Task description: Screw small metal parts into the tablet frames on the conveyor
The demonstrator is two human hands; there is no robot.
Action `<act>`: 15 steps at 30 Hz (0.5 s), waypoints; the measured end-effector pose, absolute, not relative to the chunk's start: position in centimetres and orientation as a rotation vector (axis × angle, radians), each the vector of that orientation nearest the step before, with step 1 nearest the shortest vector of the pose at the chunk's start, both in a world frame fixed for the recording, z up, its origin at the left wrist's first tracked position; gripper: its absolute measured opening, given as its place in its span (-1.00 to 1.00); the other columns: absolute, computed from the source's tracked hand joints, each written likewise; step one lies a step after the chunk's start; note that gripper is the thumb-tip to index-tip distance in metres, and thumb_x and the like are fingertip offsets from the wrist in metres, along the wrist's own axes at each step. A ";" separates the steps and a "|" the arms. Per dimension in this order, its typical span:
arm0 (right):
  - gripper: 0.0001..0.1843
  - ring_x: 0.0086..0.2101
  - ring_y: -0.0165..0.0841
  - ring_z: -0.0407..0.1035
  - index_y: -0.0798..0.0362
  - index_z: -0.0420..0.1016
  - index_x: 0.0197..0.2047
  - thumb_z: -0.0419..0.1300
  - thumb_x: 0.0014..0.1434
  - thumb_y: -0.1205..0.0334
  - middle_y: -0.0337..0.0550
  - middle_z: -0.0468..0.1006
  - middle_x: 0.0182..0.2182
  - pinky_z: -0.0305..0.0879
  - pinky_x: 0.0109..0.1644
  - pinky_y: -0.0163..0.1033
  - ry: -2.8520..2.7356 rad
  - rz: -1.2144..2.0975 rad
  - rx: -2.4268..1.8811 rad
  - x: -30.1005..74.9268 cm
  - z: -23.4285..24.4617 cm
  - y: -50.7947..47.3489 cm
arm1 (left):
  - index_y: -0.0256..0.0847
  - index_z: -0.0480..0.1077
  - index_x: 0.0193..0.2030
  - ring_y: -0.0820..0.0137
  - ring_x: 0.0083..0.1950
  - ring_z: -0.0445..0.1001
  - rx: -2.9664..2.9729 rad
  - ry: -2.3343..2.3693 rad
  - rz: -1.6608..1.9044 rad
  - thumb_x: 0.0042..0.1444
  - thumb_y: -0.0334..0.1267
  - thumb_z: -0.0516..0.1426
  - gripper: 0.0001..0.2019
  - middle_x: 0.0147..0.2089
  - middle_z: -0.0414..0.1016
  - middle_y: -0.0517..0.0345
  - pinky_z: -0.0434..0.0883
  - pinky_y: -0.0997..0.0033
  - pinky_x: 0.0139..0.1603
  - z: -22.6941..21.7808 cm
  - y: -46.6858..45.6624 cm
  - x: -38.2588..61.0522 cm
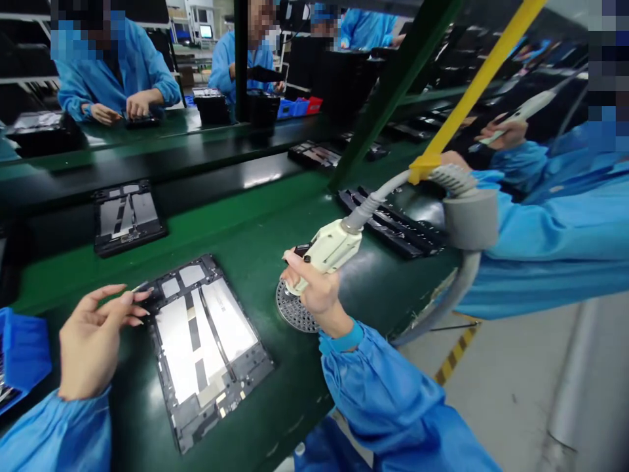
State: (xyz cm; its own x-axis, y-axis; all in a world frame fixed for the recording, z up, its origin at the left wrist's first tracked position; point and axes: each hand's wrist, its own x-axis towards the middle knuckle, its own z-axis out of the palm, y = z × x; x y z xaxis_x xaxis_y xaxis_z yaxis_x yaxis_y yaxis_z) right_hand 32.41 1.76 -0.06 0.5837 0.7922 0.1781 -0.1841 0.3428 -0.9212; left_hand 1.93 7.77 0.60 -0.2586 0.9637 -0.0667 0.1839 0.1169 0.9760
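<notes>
An opened tablet chassis (204,344) with silver panels lies flat on the green bench in front of me. My left hand (95,337) rests at its upper left corner, fingers stretched out and touching the frame edge. My right hand (314,288) is wrapped round a cream electric screwdriver (331,249), held over a round perforated screw dish (293,311) just right of the chassis. A grey cable (388,193) runs from the tool up to a yellow rail.
A second chassis (128,216) sits on the dark conveyor belt behind. A blue bin (22,351) is at the far left. More trays (393,226) lie to the right, beside a co-worker's blue sleeve (555,229). Other people work across the line.
</notes>
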 end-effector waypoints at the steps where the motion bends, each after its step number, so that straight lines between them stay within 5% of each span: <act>1: -0.65 -0.72 -0.45 0.26 0.02 0.42 -0.62 0.47 -0.02 0.11 -0.40 0.31 -0.78 0.46 -0.52 -0.24 -0.707 0.708 -1.037 32.4 -0.1 1.8 | -0.12 0.50 -0.24 0.41 -0.38 0.55 1.140 1.602 1.242 -0.41 0.18 0.52 -0.37 -0.29 0.71 0.26 0.49 0.49 -0.43 0.4 8.1 1.7; 8: -0.63 -0.72 -0.46 0.24 0.00 0.38 -0.64 0.47 -0.02 0.14 -0.41 0.30 -0.77 0.46 -0.53 -0.25 -0.725 0.673 -1.057 32.4 -0.5 1.6 | -0.18 0.50 -0.36 0.43 -0.39 0.49 1.088 1.627 1.317 -0.45 0.08 0.51 -0.46 -0.26 0.69 0.17 0.34 0.56 -0.55 -0.7 9.0 1.0; 15: -0.61 -0.73 -0.44 0.24 -0.01 0.38 -0.61 0.49 -0.01 0.09 -0.41 0.30 -0.77 0.47 -0.52 -0.22 -0.744 0.656 -1.065 32.4 -0.9 1.6 | -0.22 0.53 -0.34 0.55 -0.57 0.24 1.091 1.588 1.323 -0.35 0.00 0.47 -0.54 -0.56 0.41 0.33 0.16 0.56 -0.58 -1.7 9.5 0.3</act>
